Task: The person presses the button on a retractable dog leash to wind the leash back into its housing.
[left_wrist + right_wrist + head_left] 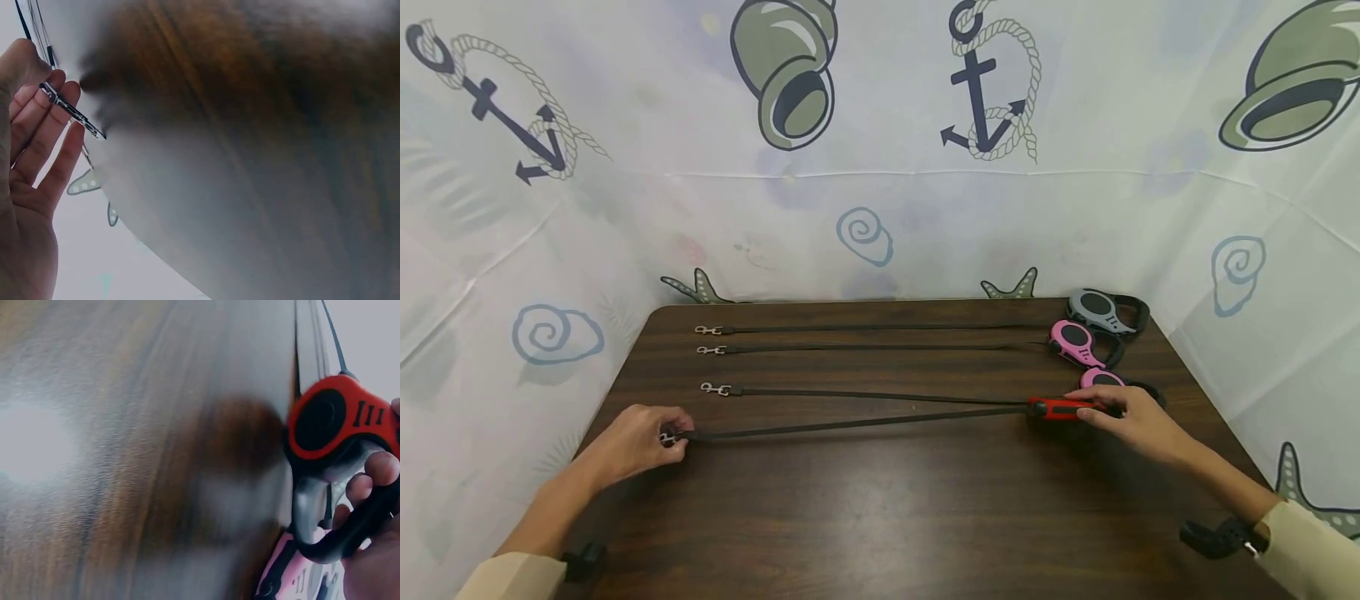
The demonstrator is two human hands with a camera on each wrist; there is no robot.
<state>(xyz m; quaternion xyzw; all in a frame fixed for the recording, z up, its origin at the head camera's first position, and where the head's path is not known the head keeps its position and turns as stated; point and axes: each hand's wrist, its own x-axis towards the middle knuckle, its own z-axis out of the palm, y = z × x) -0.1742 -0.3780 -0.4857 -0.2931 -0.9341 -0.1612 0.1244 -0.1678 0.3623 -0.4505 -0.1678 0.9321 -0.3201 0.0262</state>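
Note:
My right hand (pixel 1138 421) grips a red and black retractable dog leash (pixel 1054 408) by its looped handle, which shows from the side in the right wrist view, with fingers wrapped around the black grip (pixel 359 534). From its front the black strap (pixel 850 426) runs out straight across the table to the left. At the strap's far end my left hand (pixel 640 442) pinches the silver metal clip (pixel 668 437) between thumb and fingers. In the left wrist view the clip (pixel 74 112) lies across the fingers.
Behind are a grey leash (pixel 1093 310), a pink leash (pixel 1075 342) and another pink leash (pixel 1101 378) partly hidden by my right hand. Their straps stretch left in rows, ending in silver clips (pixel 711 350). A printed curtain (pixel 925 233) hangs beyond the brown table (pixel 865 517).

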